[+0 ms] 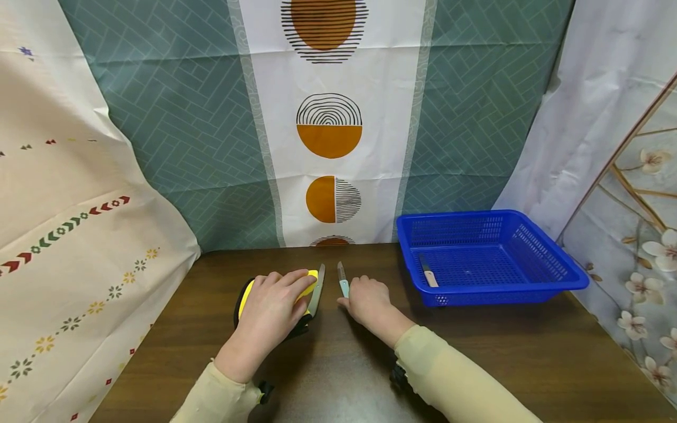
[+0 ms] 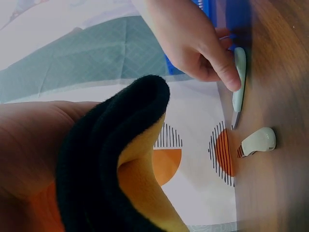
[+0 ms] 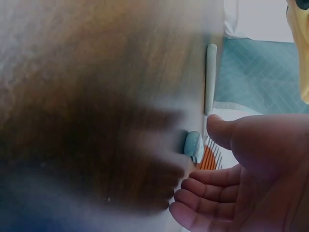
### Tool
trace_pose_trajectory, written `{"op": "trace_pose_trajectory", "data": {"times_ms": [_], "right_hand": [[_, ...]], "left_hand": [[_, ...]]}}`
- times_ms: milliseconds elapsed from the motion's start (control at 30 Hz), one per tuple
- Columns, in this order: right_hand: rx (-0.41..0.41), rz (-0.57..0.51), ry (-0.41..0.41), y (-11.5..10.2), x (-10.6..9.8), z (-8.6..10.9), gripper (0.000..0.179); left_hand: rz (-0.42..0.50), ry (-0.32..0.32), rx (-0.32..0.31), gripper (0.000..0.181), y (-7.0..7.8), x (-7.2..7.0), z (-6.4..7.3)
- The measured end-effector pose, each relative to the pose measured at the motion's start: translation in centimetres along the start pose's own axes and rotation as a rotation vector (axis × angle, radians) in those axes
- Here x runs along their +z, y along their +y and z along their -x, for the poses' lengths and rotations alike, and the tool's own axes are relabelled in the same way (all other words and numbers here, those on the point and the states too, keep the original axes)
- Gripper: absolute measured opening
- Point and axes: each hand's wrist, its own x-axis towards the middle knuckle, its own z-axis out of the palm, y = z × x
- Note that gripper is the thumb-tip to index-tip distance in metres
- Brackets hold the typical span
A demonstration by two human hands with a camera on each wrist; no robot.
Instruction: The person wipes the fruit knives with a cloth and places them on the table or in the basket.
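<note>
While the left hand (image 1: 272, 305) presses flat on the yellow sharpener (image 1: 312, 281) to steady it, the right hand (image 1: 370, 299) pinches the small knife (image 1: 342, 281) just beside it on the tabletop (image 1: 338, 376).

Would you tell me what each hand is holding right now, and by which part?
The left hand presses flat on top of the yellow sharpener. The right hand touches the small knife at its handle; a closed grip cannot be confirmed.

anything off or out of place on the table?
Nothing spilled or damaged. One knife lies in the blue basket; two more lie loose on the table: one against the yellow sharpener under the left hand, one at the right hand.
</note>
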Motion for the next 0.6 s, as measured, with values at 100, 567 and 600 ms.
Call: {"op": "trace_pose_trajectory", "data": {"times_ms": [100, 567, 600], "right_hand": [[0.002, 0.021, -0.003, -0.08, 0.2, -0.21, 0.06], [-0.032, 0.052, 0.002, -0.18, 0.19, -0.57, 0.043], [-0.031, 0.053, 0.001, -0.2, 0.18, -0.63, 0.043]], "left_hand": [[0.003, 0.002, 0.002, 0.041, 0.02, 0.04, -0.01], [0.007, -0.01, 0.005, 0.041, 0.02, 0.27, -0.08], [0.006, -0.01, 0.006, 0.041, 0.01, 0.28, -0.1]]}}
